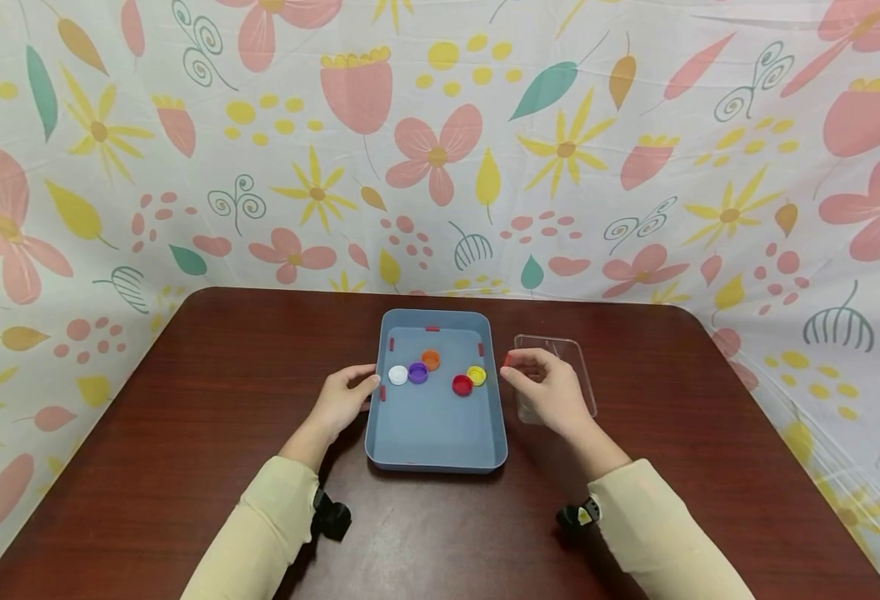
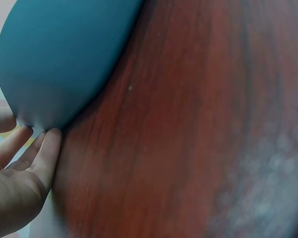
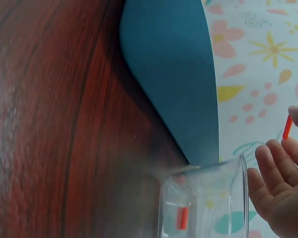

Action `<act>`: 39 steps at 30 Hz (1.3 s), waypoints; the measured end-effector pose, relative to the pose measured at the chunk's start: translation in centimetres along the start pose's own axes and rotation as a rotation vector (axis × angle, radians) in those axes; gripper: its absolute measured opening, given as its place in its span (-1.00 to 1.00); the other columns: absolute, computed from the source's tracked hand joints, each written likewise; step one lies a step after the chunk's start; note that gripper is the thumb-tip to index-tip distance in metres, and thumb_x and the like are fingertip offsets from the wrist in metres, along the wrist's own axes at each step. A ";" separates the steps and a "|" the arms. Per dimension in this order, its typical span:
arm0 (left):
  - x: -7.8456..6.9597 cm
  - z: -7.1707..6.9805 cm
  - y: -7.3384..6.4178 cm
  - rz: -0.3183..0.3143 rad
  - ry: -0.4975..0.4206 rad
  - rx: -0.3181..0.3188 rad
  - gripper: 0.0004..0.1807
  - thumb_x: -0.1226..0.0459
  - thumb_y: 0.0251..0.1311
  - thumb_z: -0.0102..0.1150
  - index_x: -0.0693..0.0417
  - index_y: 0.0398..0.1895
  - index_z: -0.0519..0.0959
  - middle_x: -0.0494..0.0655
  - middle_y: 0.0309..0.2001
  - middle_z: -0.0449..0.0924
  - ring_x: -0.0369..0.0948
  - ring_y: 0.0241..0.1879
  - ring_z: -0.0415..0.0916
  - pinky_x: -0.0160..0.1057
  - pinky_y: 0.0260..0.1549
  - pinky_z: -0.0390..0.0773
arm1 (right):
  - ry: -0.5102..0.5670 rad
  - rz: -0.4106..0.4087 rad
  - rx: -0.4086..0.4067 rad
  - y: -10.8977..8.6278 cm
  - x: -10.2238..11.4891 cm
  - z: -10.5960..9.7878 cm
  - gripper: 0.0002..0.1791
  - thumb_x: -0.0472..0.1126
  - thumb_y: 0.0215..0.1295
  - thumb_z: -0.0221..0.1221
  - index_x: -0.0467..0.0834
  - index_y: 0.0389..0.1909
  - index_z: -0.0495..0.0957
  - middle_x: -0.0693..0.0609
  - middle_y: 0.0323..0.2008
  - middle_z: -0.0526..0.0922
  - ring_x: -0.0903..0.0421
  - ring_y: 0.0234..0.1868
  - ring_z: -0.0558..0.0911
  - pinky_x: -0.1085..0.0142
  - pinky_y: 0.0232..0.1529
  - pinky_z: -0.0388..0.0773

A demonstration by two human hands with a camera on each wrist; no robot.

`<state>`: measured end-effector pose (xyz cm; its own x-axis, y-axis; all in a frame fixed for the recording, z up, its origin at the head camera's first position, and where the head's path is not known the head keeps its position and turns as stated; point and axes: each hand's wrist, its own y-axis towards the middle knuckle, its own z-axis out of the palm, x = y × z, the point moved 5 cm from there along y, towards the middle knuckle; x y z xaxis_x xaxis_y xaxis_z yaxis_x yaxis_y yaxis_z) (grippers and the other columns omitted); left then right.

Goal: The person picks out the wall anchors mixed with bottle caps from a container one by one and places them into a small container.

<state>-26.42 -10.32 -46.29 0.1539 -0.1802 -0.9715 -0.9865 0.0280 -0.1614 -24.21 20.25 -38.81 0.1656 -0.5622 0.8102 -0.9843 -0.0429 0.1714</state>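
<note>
My left hand (image 1: 341, 403) rests its fingertips against the outer left wall of a blue tray (image 1: 436, 437); the left wrist view shows fingers (image 2: 50, 144) touching that wall. My right hand (image 1: 550, 390) pinches a small red stick (image 3: 287, 127) between thumb and finger, beside the tray's right rim and above a clear plastic box (image 1: 584, 375). Inside that box lies another red stick (image 3: 183, 218). The tray holds a white cap (image 1: 398, 375), a purple cap (image 1: 417, 372), an orange cap (image 1: 430, 360), a red cap (image 1: 462, 385) and a yellow cap (image 1: 477, 376).
Several red sticks lie near the tray's edges, among them one at the far side (image 1: 432, 328) and one at the right (image 1: 481, 349). The dark wooden table (image 1: 260, 367) carries everything. Behind it hangs a flower-patterned cloth (image 1: 440, 242).
</note>
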 end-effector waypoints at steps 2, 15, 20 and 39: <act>0.0 0.0 0.0 0.002 0.001 -0.001 -0.58 0.25 0.34 0.04 0.21 0.22 0.44 0.20 0.24 0.38 0.02 0.03 0.55 -0.11 -0.05 0.65 | 0.002 -0.006 -0.019 0.0 -0.2 -0.4 -0.60 -0.04 0.22 0.26 -0.18 0.01 0.57 -0.08 -0.13 0.68 0.13 -0.15 0.62 0.45 -0.10 0.57; -0.1 0.1 -0.1 -0.008 0.005 0.001 -0.58 0.25 0.34 0.05 0.20 0.22 0.43 0.18 0.25 0.38 0.01 0.02 0.55 -0.11 -0.04 0.64 | 0.031 -0.005 -0.097 -0.1 -1.8 -2.7 -0.60 -0.15 0.26 0.22 -0.28 0.05 0.54 -0.22 -0.08 0.64 0.53 -0.28 0.51 0.66 -0.23 0.50; 0.0 0.0 -0.1 -0.009 0.014 0.001 -0.57 0.24 0.34 0.04 0.20 0.23 0.43 0.19 0.25 0.37 0.00 0.00 0.57 -0.11 -0.04 0.64 | 0.026 0.004 -0.119 -0.4 -1.9 -3.4 -0.61 -0.10 0.26 0.22 -0.25 0.02 0.55 -0.19 -0.13 0.65 0.43 -0.38 0.54 0.53 -0.44 0.55; -0.1 -0.1 -0.2 -0.019 0.036 0.012 -0.57 0.22 0.35 0.03 0.15 0.24 0.42 0.13 0.27 0.36 0.00 0.01 0.57 -0.11 -0.05 0.65 | 0.067 0.030 -0.199 -0.5 -2.9 -3.8 -0.68 -0.24 0.22 0.23 -0.31 -0.05 0.58 -0.23 -0.06 0.66 0.60 -0.30 0.52 0.70 -0.33 0.47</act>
<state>-26.21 -10.37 -46.10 0.1707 -0.2164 -0.9613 -0.9825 0.0363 -0.1826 -24.01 25.06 -39.11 0.1464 -0.5040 0.8512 -0.9585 0.1407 0.2481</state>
